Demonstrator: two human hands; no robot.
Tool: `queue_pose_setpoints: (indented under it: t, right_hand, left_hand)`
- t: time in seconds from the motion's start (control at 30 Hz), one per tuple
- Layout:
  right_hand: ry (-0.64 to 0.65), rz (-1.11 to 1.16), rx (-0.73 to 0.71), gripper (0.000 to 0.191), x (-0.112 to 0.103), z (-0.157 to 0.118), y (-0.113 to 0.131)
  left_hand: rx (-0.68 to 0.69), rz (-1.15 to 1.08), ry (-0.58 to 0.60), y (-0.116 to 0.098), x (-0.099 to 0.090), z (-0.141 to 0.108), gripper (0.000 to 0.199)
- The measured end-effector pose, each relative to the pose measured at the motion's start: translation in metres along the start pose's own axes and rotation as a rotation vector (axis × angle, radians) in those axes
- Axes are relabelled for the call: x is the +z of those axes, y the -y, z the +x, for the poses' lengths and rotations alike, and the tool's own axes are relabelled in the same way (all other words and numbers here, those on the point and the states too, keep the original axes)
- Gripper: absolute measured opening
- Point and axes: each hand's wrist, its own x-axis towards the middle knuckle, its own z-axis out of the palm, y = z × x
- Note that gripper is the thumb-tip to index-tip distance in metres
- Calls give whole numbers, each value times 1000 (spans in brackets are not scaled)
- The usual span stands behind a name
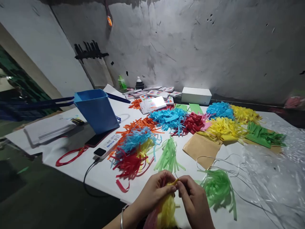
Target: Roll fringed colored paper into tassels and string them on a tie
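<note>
My left hand (156, 187) is closed around the twisted upper end of a yellow tissue-paper tassel (168, 210). Its fringe hangs down below the hand, with some pink strips beside the yellow. The fingertips of my right hand (195, 200) pinch the tip of that twist, where a thin string seems to stick up; its exact path is hidden. Just beyond my hands lies a light green tassel (168, 156), spread flat on the white table (92, 176). Right of my right hand rests another green tassel (219, 187), with thin grey string (234, 173) looped around it.
Orange, blue and red tassels (130, 162) lie left of centre, yellow ones (225, 128) at the right. A blue bin (96, 109), a white power bank (108, 146) and a red cord (71, 158) stand left. Behind are flat packs (153, 105) and a white box (196, 95). Clear plastic (274, 178) covers the right.
</note>
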Motion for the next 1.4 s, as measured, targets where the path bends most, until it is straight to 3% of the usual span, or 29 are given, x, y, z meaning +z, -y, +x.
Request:
queue_pose_setpoints:
  t: [0.13,0.27,0.57,0.73,0.87,0.97,1.03,1.13,1.27,1.33,1.4]
  right_hand:
    - [-69,99,118,36,-2,-5,-6]
    - [-91,102,123,36,-3,-10,-5]
    - [-70,-39,44,35,-2,-14,-3]
    - [-52,-85,23,37,-6,-14,-3]
    - [12,115,198,39,-9,-12,-1]
    - [85,362,360,63,-8,-10,-2]
    - [175,440,424,65,-7,-11,-6]
    - [171,220,253,40,-6,-10,-12]
    - [-104,-141,-90,24,-6,-9,-16]
    - [-221,-105,-111,23,-7,-9,-17]
    - [-253,-21,-68,21,-9,-11,-19]
  left_hand:
    - [-43,-163,-31,9,1,1,35]
    - [-197,-416,-4,19,2,3,39]
    - [-248,-478,-78,19,6,3,43]
    - [-131,-259,-66,19,5,0,38]
    - [-49,-12,-19,18,0,-5,32]
    - [39,153,2,17,-3,-7,30]
    - [103,295,-11,16,-3,-8,29]
    - [168,473,-15,17,-1,-10,29]
    - [159,537,28,22,4,-10,23]
    - [130,534,46,24,5,-9,24]
    - [118,529,76,24,4,-9,28]
